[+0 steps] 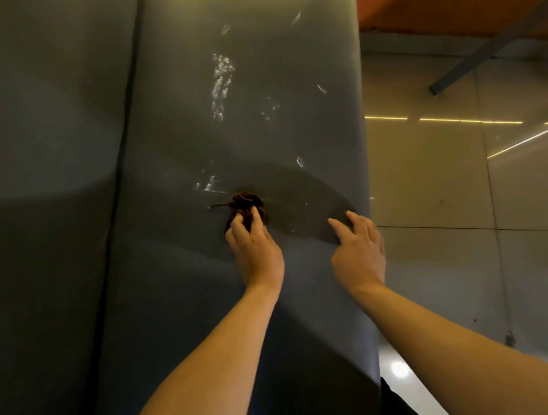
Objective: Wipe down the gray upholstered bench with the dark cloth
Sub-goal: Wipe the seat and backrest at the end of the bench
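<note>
No readable text found on the gray upholstered bench [266, 70], no labels, brands or numbers made out, no signs seen.

views: one, head-worn, wide-angle | stands: above and behind the left hand [255, 251] and right hand [361, 251], forearms at the bottom edge | faces: forward and down along the gray worktop [253, 106] | range: near, worktop fills left and centre | right margin: glossy floor [433, 170]

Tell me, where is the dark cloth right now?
Head view, centre: the dark cloth sits bunched on the gray bench, gripped by the left hand, just below the white smears.
</note>
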A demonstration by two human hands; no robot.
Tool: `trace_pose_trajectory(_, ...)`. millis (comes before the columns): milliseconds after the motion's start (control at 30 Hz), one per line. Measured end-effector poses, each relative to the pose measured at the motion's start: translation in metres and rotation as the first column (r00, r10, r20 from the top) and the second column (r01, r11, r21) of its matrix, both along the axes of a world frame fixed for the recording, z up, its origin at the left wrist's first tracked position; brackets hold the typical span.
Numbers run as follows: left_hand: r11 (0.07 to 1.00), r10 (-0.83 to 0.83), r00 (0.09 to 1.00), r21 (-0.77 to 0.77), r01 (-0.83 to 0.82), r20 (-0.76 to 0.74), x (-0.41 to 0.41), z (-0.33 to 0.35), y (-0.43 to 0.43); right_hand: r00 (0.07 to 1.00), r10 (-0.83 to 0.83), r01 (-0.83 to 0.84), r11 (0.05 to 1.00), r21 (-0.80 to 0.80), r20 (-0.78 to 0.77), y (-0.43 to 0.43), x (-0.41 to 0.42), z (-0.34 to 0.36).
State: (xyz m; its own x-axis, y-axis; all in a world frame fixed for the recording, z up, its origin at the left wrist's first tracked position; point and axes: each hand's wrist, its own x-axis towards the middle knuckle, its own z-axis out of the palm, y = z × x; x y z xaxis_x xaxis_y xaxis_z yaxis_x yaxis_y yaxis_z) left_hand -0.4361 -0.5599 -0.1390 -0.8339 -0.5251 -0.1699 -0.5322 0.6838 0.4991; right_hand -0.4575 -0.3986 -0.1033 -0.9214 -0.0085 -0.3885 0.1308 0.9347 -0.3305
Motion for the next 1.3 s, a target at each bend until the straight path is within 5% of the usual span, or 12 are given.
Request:
trace_pose_trajectory(167,0.977,-0.209,0.978,0.038,0.210,-0.020,-0.004,0.006,0.051,0.999,-0.048,0.050,0.987,-0.152,0.016,0.012,-0.002,-0.011)
trace_pose_trajectory(233,0.956,-0.238,0.970,0.166,0.243,-0.054,-0.008,0.011,0.088,0.992,-0.121,0.123,0.962,-0.243,0.023,0.021,-0.003,-0.012)
trace_pose_trajectory(433,0.887,-0.453,0.875,0.010,0.462,-0.171,0.004,0.001,0.065,0.992,-0.105,0.122,0.952,-0.280,0.074,0.047,-0.003,-0.009)
trace_pose_trajectory(667,0.998,0.001,0.998,0.055,0.003,-0.065,-0.033,0.005,0.028,0.983,-0.160,0.182,0.922,-0.343,0.091,0.049,-0.006,-0.013)
trace_pose_trajectory(800,0.987,-0.050,0.998,0.152,0.056,-0.045,-0.041,0.014,0.080,0.972,-0.196,0.232,0.886,-0.401,0.128,0.055,-0.012,-0.008)
trace_pose_trajectory(1000,0.919,-0.354,0.935,0.189,0.347,0.005,-0.029,0.016,0.129,0.893,-0.348,0.448,0.738,-0.504,0.285,0.075,-0.023,-0.002)
trace_pose_trajectory(1100,0.869,-0.403,0.915,0.308,0.388,-0.016,-0.028,0.022,0.137,0.857,-0.415,0.516,0.676,-0.527,0.307,0.072,-0.022,-0.001)
trace_pose_trajectory(1167,0.790,-0.371,0.928,0.518,0.329,-0.024,-0.029,0.028,0.133,0.813,-0.481,0.581,0.617,-0.531,0.330,0.068,-0.017,0.003)
trace_pose_trajectory(1233,0.612,-0.212,0.977,0.783,0.111,0.028,-0.030,0.042,0.123,0.813,-0.509,0.575,0.621,-0.532,0.284,0.063,-0.011,0.011)
trace_pose_trajectory(1300,0.446,-0.049,0.989,0.889,-0.100,0.136,-0.025,0.061,0.113,0.844,-0.482,0.523,0.639,-0.564,0.237,0.051,-0.005,0.020)
